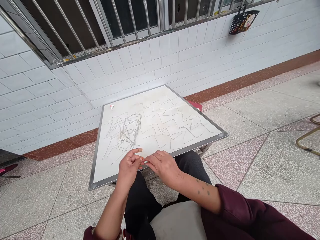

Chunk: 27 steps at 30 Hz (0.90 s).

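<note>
Both hands meet over the near edge of a white table (155, 110) with a metal rim. My left hand (130, 164) is closed in a pinch, thumb against a finger, with another finger pointing out. My right hand (163, 166) has its fingers pressed together, their tips touching those of the left. Whatever lies between the fingertips is too small to name. Thin dark wires or strands (131, 128) lie in a tangled pile on the left of the tabletop. More zigzag strands (175, 125) are spread in rows on the right.
A small red and white object (112, 107) sits at the table's far left corner. Behind the table is a white tiled wall (140, 66) with barred windows. A black basket (243, 21) hangs at the upper right. Something red (195, 106) shows behind the table, and a metal frame (306, 136) stands far right.
</note>
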### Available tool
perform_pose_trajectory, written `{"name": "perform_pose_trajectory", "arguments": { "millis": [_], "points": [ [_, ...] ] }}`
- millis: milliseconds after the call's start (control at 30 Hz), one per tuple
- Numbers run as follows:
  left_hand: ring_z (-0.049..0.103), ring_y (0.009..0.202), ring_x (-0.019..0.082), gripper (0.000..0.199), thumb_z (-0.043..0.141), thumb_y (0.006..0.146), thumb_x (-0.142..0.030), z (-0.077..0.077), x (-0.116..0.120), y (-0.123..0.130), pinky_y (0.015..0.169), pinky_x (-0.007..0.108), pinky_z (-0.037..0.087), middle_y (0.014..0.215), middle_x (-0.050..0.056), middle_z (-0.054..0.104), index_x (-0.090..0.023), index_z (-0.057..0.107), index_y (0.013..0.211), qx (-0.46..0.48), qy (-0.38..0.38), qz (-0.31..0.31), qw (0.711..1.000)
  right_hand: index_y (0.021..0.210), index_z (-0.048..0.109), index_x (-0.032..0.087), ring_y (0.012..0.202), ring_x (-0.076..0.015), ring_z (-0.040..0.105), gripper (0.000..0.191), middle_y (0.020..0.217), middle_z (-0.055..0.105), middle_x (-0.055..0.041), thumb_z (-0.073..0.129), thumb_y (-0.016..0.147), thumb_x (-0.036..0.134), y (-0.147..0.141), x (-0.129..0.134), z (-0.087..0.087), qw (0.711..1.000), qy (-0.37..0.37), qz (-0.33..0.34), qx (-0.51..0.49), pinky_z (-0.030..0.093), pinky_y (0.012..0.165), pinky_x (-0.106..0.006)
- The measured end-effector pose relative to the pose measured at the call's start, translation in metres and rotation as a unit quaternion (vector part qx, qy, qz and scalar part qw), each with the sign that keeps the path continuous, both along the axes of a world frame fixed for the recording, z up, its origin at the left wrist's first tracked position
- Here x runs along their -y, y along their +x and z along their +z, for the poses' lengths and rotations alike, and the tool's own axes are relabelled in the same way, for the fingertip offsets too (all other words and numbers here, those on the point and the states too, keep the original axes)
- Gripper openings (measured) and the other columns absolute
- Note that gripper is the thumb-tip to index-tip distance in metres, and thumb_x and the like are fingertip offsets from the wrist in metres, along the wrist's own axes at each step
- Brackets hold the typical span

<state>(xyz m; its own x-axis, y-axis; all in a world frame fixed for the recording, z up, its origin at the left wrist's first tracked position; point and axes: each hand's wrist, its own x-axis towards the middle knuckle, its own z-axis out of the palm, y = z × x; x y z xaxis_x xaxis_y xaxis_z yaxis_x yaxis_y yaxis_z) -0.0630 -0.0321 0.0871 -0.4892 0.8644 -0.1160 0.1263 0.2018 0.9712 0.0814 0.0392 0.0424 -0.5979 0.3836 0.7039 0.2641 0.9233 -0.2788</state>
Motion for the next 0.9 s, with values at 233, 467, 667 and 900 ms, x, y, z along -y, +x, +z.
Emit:
{"name": "perform_pose_trajectory", "arguments": {
  "millis": [233,467,667,900],
  "points": [
    [0.064,0.075,0.019,0.049,0.070,0.071,-0.041,0.004,0.007,-0.012,0.056,0.025,0.049,0.075,0.002,0.067,-0.018,0.063,0.113,-0.035,0.025,0.035,0.998,0.120,0.049,0.021,0.087,-0.0216,0.058,0.027,0.103,0.061,-0.0102,0.050,0.096,0.034,0.030,-0.015,0.003,0.947,-0.211,-0.039,-0.238,0.049,0.078,-0.039],
    [0.064,0.076,0.019,0.051,0.070,0.073,-0.042,0.011,0.010,-0.013,0.055,0.024,0.047,0.078,0.003,0.069,-0.018,0.062,0.117,-0.052,0.034,0.046,0.997,0.111,0.052,0.021,0.062,-0.0102,0.052,0.038,0.098,0.059,-0.0035,0.067,0.082,0.041,0.021,0.000,-0.029,0.781,-0.587,0.151,-0.152,0.047,0.054,-0.025],
    [0.065,0.076,0.019,0.052,0.069,0.074,-0.042,0.012,0.006,-0.003,0.057,0.026,0.047,0.080,0.005,0.072,-0.017,0.061,0.118,-0.043,0.012,0.008,0.999,0.092,0.066,0.018,0.058,-0.0079,0.050,0.033,0.074,0.058,0.0022,0.078,0.070,0.039,0.008,0.003,-0.026,0.659,-0.705,0.221,-0.142,0.039,0.049,-0.019],
    [0.065,0.078,0.019,0.059,0.066,0.075,-0.041,0.019,0.007,0.001,0.061,0.027,0.050,0.087,0.007,0.073,-0.014,0.057,0.127,-0.040,-0.009,-0.044,0.998,0.089,0.068,0.018,0.051,-0.0063,0.042,0.031,0.065,0.051,0.0054,0.076,0.072,0.042,0.015,0.000,-0.026,0.643,-0.710,0.210,-0.196,0.032,0.046,-0.020]
  ]
}}
